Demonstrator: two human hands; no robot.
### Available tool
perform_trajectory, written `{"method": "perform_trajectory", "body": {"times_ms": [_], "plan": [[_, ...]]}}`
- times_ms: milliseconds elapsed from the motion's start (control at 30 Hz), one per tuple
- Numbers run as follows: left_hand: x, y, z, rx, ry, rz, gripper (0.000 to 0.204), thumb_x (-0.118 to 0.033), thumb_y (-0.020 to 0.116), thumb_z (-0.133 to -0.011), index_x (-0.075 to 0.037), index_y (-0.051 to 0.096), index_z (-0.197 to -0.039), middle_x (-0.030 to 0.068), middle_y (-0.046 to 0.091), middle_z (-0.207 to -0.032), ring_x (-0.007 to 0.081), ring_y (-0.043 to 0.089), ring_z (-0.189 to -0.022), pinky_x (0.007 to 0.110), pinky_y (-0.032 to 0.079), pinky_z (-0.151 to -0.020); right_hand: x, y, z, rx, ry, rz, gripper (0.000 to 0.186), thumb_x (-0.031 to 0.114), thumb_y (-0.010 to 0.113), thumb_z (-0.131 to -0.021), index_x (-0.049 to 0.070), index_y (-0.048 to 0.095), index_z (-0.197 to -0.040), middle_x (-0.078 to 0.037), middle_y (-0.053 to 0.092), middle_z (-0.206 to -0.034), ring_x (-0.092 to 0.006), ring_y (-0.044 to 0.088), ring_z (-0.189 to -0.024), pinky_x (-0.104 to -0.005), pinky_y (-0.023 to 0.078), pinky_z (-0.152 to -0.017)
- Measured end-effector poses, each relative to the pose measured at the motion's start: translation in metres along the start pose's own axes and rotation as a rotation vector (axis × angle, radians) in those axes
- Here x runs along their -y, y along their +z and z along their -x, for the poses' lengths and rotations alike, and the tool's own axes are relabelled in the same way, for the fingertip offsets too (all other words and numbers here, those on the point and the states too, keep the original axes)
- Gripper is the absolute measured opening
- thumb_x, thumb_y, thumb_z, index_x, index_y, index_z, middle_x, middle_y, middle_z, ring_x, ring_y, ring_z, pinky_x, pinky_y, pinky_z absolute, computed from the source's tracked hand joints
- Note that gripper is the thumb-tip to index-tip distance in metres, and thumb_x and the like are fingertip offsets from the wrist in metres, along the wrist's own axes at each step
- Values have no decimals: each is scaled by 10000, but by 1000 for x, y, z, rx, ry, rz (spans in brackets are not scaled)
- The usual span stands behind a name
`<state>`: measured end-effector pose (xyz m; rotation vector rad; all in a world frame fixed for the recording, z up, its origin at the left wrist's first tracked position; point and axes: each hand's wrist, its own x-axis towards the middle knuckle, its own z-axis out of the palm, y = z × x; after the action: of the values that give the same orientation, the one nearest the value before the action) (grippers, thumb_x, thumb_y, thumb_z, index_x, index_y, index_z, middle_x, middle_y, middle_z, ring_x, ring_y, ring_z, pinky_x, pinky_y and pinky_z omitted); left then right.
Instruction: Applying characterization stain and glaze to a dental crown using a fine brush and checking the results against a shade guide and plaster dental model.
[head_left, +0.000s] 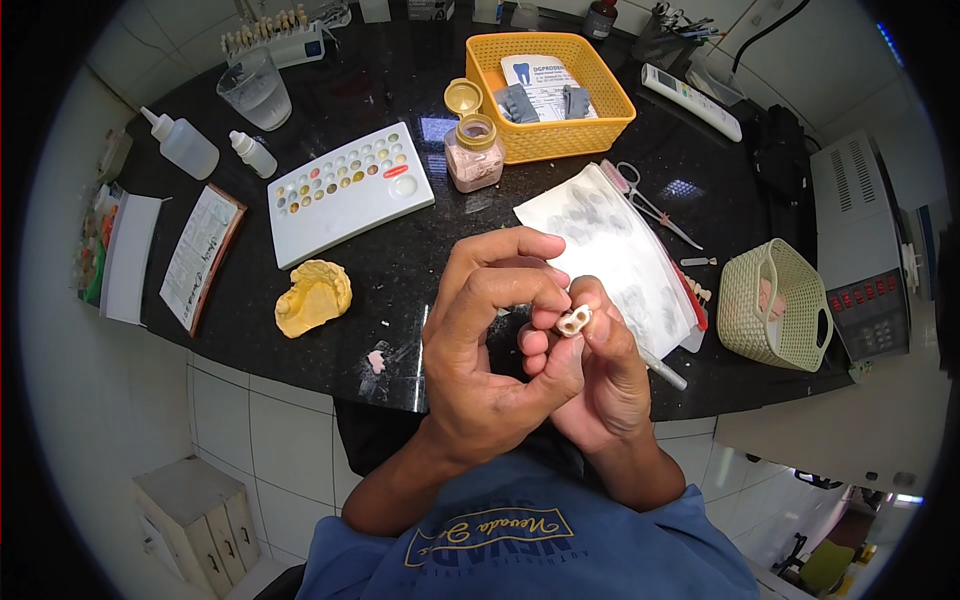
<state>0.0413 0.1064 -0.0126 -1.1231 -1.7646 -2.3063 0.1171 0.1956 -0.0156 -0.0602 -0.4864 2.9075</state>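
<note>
A small whitish dental bridge [573, 320] with hollows in its facing side is pinched between my two hands, above the table's front edge. My left hand [500, 340] has its thumb and curled fingers against it from the left. On the other side my right hand [612, 365] grips it by thumb and fingertips. A pale rod-like handle [664, 372] shows beside my right hand; whether it is held or lies on the table I cannot tell. Farther left sits a yellow plaster dental cast [314, 298], with a pink crumb of material [376, 361] near it.
A white palette [350, 190] with coloured wells, an open-lidded jar of pink powder [474, 155] and a yellow basket [560, 145] stand beyond my hands. Smudged white paper [610, 255], scissor-like forceps [650, 205] and a beige basket [770, 305] are to the right. Bottles and a glass [256, 90] stand left.
</note>
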Motion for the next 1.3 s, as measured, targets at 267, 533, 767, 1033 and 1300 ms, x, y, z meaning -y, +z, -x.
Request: {"method": "perform_trajectory", "body": {"times_ms": [267,533,767,1033,1300], "plan": [[-5,-4,2,17,-54,39,257,21,697,-660,-32,595,-890,166,552,-1093,198,587,-905,312,478,-798,-1,-2,1,12,23,-24,176,118,609,-875,23,520,-993,-198,600,-1024,-287,628,-979,-364,529,-870],[-6,-11,5,64,-206,294,241,34,675,-716,-7,582,-934,164,530,-1097,175,536,-1003,300,417,-892,-7,3,3,-95,-9,136,181,137,628,-853,61,501,-958,-168,620,-979,-284,643,-907,-361,546,-838],[-7,-18,7,110,-218,342,242,62,669,-734,4,578,-951,163,526,-1089,173,532,-1011,297,408,-905,-7,0,3,0,-5,97,161,110,602,-886,23,515,-990,-170,632,-1004,-286,634,-996,-347,520,-871],[-14,-22,14,68,-302,368,223,63,666,-779,13,563,-969,140,531,-1063,151,530,-1003,275,410,-897,-9,6,6,-10,-89,311,154,46,583,-890,-13,536,-1024,-173,633,-1004,-246,627,-1008,-338,516,-880],[-14,-24,26,38,-341,473,230,21,667,-804,12,553,-1003,137,536,-1080,168,525,-1048,293,407,-923,-3,14,17,-21,-165,604,174,86,546,-927,-34,575,-1049,-156,634,-1010,-180,615,-971,-284,491,-856]]}}
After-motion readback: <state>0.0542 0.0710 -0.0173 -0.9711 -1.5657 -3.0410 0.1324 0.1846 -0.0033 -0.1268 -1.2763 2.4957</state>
